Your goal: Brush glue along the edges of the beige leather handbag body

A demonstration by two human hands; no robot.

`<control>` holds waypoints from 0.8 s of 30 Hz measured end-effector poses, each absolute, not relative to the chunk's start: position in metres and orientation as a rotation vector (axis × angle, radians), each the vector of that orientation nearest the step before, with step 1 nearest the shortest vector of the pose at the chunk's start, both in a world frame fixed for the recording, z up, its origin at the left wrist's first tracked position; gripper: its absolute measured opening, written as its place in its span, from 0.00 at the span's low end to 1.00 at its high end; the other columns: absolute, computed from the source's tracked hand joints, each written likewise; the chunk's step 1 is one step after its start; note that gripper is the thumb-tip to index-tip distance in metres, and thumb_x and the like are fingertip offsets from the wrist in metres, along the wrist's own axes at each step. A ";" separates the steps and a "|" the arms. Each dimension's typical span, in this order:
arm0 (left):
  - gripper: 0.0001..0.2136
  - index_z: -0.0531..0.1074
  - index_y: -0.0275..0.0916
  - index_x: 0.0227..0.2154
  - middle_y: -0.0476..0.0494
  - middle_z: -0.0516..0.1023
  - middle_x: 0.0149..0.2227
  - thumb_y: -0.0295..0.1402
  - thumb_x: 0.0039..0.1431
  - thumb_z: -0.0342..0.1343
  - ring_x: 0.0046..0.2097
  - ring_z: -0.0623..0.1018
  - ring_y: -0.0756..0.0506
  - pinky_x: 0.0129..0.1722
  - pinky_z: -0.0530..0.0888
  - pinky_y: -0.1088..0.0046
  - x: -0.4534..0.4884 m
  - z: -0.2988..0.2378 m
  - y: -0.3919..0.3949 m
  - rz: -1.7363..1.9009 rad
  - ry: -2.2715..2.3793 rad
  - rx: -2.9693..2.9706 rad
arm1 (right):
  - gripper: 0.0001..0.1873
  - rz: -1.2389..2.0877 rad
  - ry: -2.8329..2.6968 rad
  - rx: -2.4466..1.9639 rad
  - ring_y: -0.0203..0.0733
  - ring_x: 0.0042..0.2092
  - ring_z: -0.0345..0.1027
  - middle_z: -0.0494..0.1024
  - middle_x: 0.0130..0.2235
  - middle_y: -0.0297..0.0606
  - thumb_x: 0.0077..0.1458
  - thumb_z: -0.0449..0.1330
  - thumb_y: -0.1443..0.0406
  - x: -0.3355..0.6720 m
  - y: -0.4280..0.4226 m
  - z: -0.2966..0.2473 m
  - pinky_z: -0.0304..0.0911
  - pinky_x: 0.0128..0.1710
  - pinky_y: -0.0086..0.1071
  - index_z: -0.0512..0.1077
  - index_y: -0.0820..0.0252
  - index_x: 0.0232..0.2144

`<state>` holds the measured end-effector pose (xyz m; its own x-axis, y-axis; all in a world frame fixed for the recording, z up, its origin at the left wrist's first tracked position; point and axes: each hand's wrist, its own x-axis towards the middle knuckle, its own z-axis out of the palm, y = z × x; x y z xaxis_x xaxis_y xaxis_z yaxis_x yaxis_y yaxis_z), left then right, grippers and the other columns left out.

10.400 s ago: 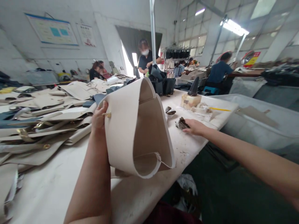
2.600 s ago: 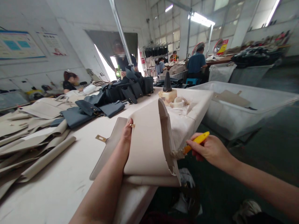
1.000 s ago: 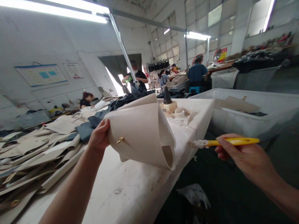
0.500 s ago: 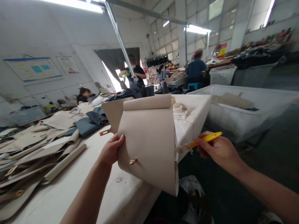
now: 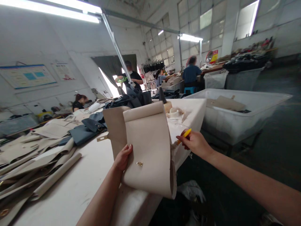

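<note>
Working over the white-covered table [image 5: 70,188], I hold the beige handbag body [image 5: 150,144] above its near edge, the lower right corner reaching past it; whether the bag rests there I cannot tell. My left hand [image 5: 122,158] pinches the bag's left side, thumb on the front panel, while the flap [image 5: 115,128] sticks out beyond. In my right hand [image 5: 194,142], fingers close round the yellow-handled brush [image 5: 186,134], bristles at the bag's right edge, contact unclear. The step looks like coating that edge; the next stroke seems to call for a steady panel and a light wrist. A second ago the brush was well apart from the bag, which lay tipped; now the panel stands more upright, its small gold clasp [image 5: 139,163] facing me.
</note>
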<state>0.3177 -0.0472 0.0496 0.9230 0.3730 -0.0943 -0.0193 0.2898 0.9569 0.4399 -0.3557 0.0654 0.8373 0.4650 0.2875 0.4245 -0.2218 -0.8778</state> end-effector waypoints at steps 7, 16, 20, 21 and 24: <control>0.18 0.72 0.36 0.41 0.42 0.82 0.37 0.35 0.47 0.66 0.38 0.81 0.42 0.43 0.78 0.68 0.322 0.044 -0.041 0.283 0.330 1.237 | 0.24 0.161 -0.747 -1.816 0.38 0.18 0.66 0.69 0.18 0.32 0.53 0.56 0.44 0.424 -0.365 0.069 0.61 0.17 0.28 0.67 0.57 0.23; 0.22 0.72 0.36 0.40 0.45 0.82 0.35 0.39 0.42 0.69 0.34 0.81 0.45 0.35 0.77 0.74 0.322 0.040 -0.036 0.257 0.319 1.294 | 0.24 0.066 -0.736 -1.819 0.37 0.19 0.65 0.69 0.18 0.31 0.49 0.60 0.44 0.457 -0.347 0.067 0.61 0.19 0.28 0.65 0.57 0.23; 0.22 0.72 0.36 0.40 0.45 0.82 0.36 0.40 0.43 0.69 0.34 0.81 0.45 0.36 0.77 0.74 0.321 0.039 -0.036 0.286 0.312 1.304 | 0.25 0.245 -0.735 -1.795 0.36 0.17 0.66 0.71 0.18 0.33 0.51 0.59 0.43 0.439 -0.356 0.069 0.62 0.16 0.27 0.67 0.59 0.22; 0.21 0.72 0.36 0.40 0.44 0.82 0.36 0.40 0.44 0.68 0.35 0.81 0.45 0.36 0.77 0.73 0.321 0.039 -0.036 0.285 0.317 1.307 | 0.26 0.280 -0.729 -1.788 0.36 0.17 0.66 0.71 0.18 0.33 0.50 0.59 0.43 0.436 -0.357 0.070 0.63 0.15 0.27 0.67 0.59 0.22; 0.21 0.72 0.36 0.40 0.44 0.81 0.36 0.40 0.45 0.67 0.35 0.81 0.45 0.36 0.77 0.73 0.321 0.038 -0.035 0.273 0.326 1.320 | 0.26 0.313 -0.667 -1.776 0.34 0.16 0.65 0.71 0.18 0.33 0.49 0.61 0.43 0.435 -0.356 0.074 0.62 0.14 0.25 0.68 0.60 0.22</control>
<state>0.3208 -0.0347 0.0383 0.9232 0.3764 -0.0779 -0.0108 0.2280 0.9736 0.4352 -0.3558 0.0739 0.8027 0.5835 0.1233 0.2779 -0.1831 -0.9430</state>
